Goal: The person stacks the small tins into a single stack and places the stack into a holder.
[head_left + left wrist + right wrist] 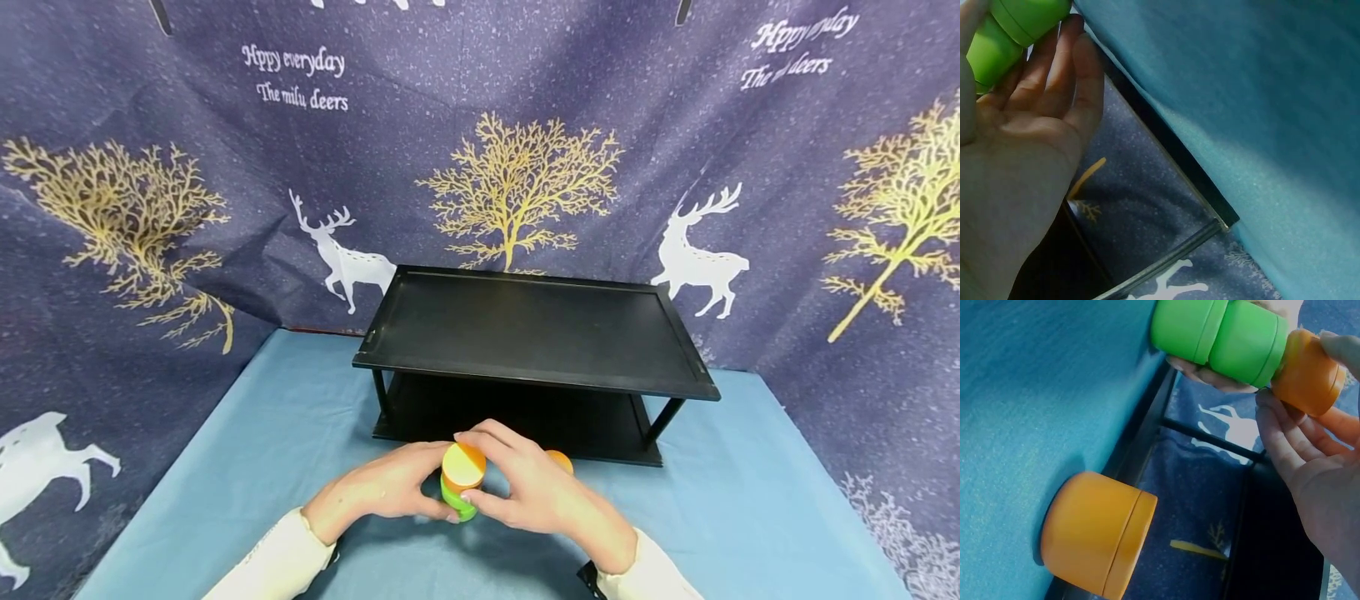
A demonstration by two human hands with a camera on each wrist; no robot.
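A lower green jar (pixel 1188 328), small and round with a seam near its rim, stands on the blue cloth. An upper green jar (pixel 1249 344) sits on top of it, slightly off line. My left hand (pixel 397 483) holds the green pair from the left, thumb in front and fingers behind. My right hand (pixel 536 483) pinches an orange jar (pixel 463 467) between thumb and fingers, right at the top of the upper green one. Another orange jar (pixel 1097 534) stands on the cloth beside the stack, mostly hidden behind my right hand in the head view.
A black two-tier rack (pixel 525 333) stands just behind the hands, its lower shelf (pixel 517 417) close to the jars. Blue cloth (pixel 300 417) covers the table. A dark curtain (pixel 375 167) with deer and gold trees hangs behind and at the sides.
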